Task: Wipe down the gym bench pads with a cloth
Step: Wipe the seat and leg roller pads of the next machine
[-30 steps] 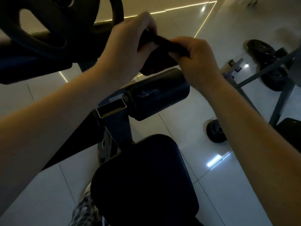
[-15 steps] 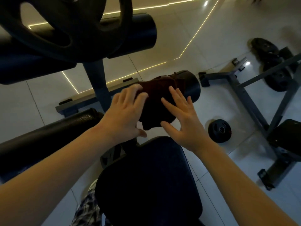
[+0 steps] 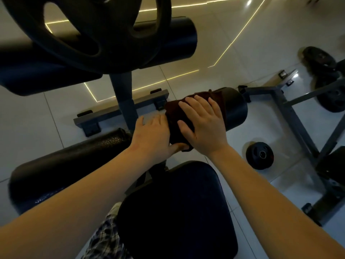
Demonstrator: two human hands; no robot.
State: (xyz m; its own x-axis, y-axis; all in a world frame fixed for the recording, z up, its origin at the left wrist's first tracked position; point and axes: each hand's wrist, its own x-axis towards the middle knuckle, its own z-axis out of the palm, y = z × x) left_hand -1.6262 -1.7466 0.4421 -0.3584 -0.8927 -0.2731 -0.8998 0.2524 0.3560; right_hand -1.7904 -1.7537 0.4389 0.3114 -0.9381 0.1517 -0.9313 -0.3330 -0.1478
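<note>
Cloth (image 3: 174, 112) limp, draped on roller pad (image 3: 235, 109), take by edge | right hand (image 3: 203, 126) flat, pressing it | left hand (image 3: 154, 136) at edge, grip unclear

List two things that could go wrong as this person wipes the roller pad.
1. The cloth only lies draped over the round roller pad under the flat right hand; it may bunch or slip off.
2. The weight plate sits close above the arms; straightening up could mean a bump.
</note>
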